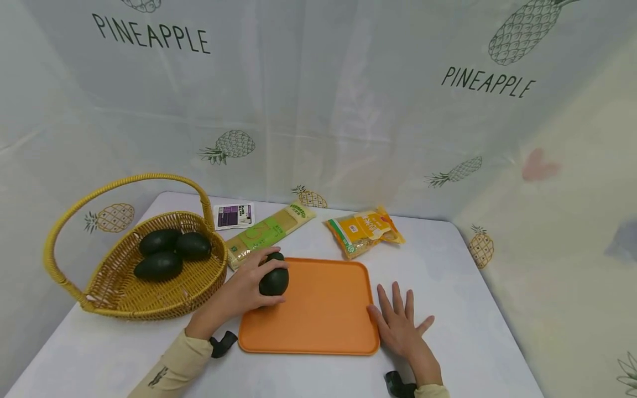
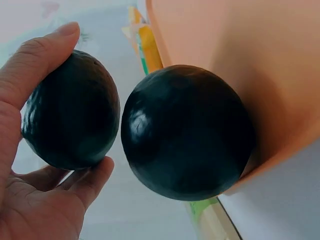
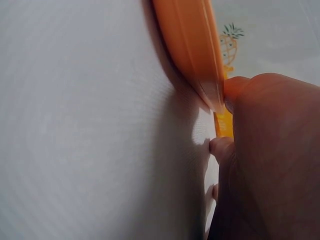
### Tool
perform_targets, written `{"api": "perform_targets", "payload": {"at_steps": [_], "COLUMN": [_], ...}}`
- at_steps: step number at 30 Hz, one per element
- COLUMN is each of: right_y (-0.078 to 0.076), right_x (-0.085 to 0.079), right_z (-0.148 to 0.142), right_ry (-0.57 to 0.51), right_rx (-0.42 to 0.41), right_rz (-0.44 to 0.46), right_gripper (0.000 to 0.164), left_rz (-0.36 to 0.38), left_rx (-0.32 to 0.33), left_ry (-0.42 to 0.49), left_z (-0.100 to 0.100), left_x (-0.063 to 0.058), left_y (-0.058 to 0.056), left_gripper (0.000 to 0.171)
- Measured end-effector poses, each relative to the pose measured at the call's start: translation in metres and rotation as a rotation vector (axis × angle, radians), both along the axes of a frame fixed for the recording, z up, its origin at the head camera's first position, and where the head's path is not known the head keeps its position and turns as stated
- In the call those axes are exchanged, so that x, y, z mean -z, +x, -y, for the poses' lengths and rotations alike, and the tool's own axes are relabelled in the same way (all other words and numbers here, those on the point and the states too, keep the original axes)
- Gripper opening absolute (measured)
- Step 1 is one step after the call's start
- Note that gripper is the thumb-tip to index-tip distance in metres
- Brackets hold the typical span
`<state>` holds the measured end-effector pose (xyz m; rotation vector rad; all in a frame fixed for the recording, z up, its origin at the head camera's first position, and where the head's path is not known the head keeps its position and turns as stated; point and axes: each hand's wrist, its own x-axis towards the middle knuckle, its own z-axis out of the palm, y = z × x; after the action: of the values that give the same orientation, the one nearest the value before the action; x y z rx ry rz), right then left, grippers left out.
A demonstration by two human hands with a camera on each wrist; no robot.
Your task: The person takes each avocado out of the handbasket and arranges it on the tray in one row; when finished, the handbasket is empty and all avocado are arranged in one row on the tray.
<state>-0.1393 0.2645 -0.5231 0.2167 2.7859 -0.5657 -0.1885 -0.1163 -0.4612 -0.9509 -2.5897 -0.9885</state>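
Note:
My left hand [image 1: 246, 284] grips a dark green avocado [image 1: 273, 282] over the left part of the orange tray [image 1: 328, 307]. In the left wrist view, thumb and fingers curl round this held avocado [image 2: 72, 112]. A second avocado [image 2: 187, 132] lies on the tray just beneath it, hidden from the head view by the hand and the upper fruit. My right hand [image 1: 400, 329] lies flat with fingers spread beside the tray's right side. Its thumb is at the tray rim, as the right wrist view also shows with the tray edge [image 3: 192, 45].
A yellow wicker basket [image 1: 199, 293] with a tall handle holds several avocados [image 1: 160, 265] at the left. Behind the tray lie a small purple-and-white packet [image 1: 234, 215], a long green noodle-like packet [image 1: 271, 232] and an orange-yellow bag of grain [image 1: 365, 229]. A pineapple-print curtain hangs behind the table.

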Motion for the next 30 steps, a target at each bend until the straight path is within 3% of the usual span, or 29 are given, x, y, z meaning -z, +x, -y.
{"api": "perform_targets", "payload": {"at_steps": [10,17,30], "right_y": [0.0,0.0,0.0], "right_x": [0.0,0.0,-0.001], "right_z": [0.0,0.001,0.0], "right_ry": [0.004,0.007,-0.005], "right_rx": [-0.001,-0.002,0.002], "right_rz": [-0.006,-0.005,-0.002], "right_gripper": [0.082,0.082,0.083], "left_rz": [0.001,0.006,0.026], "left_rx": [0.046,0.032,0.056], "left_ry": [-0.079,-0.175,-0.245], "left_z": [-0.01,-0.018,-0.027], "left_x": [0.006,0.009,0.014], "left_y": [-0.005,-0.004,-0.008], "left_gripper": [0.061,0.06,0.061]}}
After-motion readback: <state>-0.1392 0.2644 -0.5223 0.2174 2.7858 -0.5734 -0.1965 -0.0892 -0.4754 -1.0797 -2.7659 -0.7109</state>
